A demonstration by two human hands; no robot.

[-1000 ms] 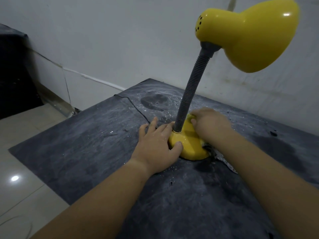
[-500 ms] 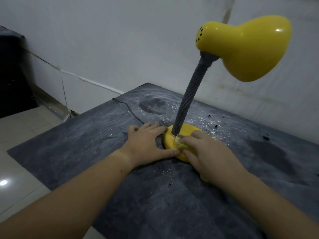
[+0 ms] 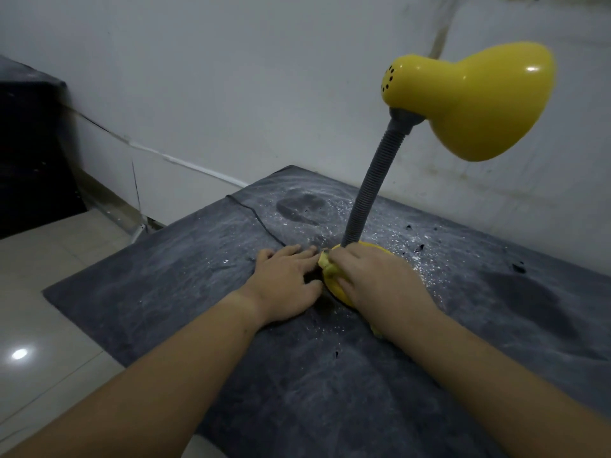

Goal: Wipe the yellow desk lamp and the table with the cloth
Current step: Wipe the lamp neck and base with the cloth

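The right hand [image 3: 373, 279] presses a bunched yellow cloth [image 3: 325, 263] onto the base [image 3: 337, 287] of the yellow desk lamp [image 3: 469, 100], which stands toward the far right of the dusty dark table [image 3: 165, 269]. The left hand [image 3: 286, 279] lies flat and released just left of the base, bracing it. Short circular strokes around the grey gooseneck [image 3: 373, 190], with the base pinned, would likely serve best. No brand, label or writing is legible.
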